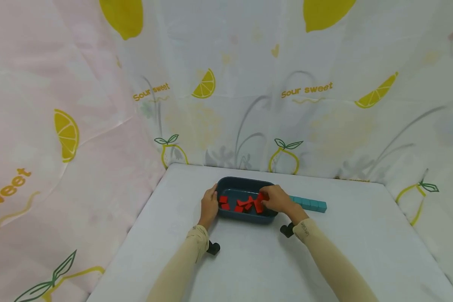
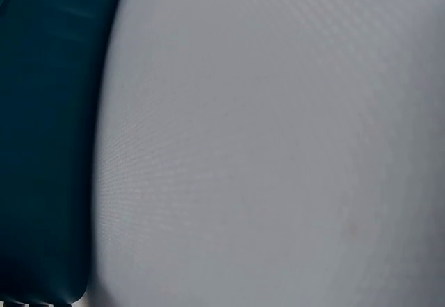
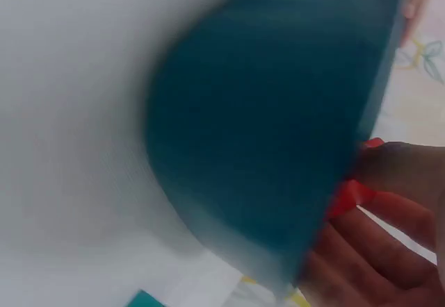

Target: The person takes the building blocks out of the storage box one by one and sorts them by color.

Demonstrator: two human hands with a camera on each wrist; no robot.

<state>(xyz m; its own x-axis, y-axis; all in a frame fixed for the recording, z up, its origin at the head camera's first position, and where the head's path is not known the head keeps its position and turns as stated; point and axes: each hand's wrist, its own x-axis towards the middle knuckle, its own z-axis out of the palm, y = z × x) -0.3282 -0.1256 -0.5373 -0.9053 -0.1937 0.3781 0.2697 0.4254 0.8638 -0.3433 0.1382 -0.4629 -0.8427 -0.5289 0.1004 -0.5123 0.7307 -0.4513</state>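
A dark blue-green oblong tray (image 1: pixel 245 217) stands on the table in the head view. My left hand (image 1: pixel 209 206) holds its left end by the rim. Inside lie several red blocks (image 1: pixel 225 206), gathered toward the tray's near side. At the right end my right hand (image 1: pixel 278 199) reaches over the rim and pinches a red block (image 1: pixel 258 204). The right wrist view shows red (image 3: pixel 352 197) between the thumb and fingers, partly hidden by the tray wall (image 3: pixel 257 112). In the left wrist view only the tray's outer wall (image 2: pixel 49 133) and the table show clearly.
A straight row of teal cubes (image 1: pixel 312 204) lies just right of the tray, partly behind my right hand. Black wrist mounts (image 1: pixel 213 248) hang below both wrists. White printed cloth (image 1: pixel 226 105) closes off the table's back and sides.
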